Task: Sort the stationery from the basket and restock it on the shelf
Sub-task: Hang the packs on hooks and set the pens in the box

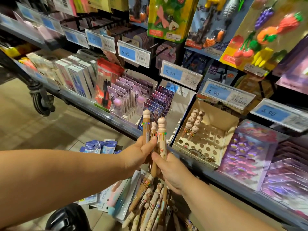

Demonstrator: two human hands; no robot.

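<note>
Brown and cream pens (154, 130), three in all with rounded toppers up, are bunched between the two hands in front of the shelf (100, 112). The left hand (138, 154) curls round the brown one on the left and the right hand (173, 174) grips the cream one; I cannot tell which hand holds the middle pen.

The step in hand looks like gathering like pens into a bunch for restocking. The next move probably calls for carrying them right to the box (221, 117) and seating each one, tip down, in a free hole.

That box has a holed insert. A cluster (193, 124) of matching pens fills its back-left corner, and most holes are bare. Below the hands lies a pile (150, 202) of more such pens, with carded packs (120, 197) beside it. I cannot make out the basket's rim.
</note>
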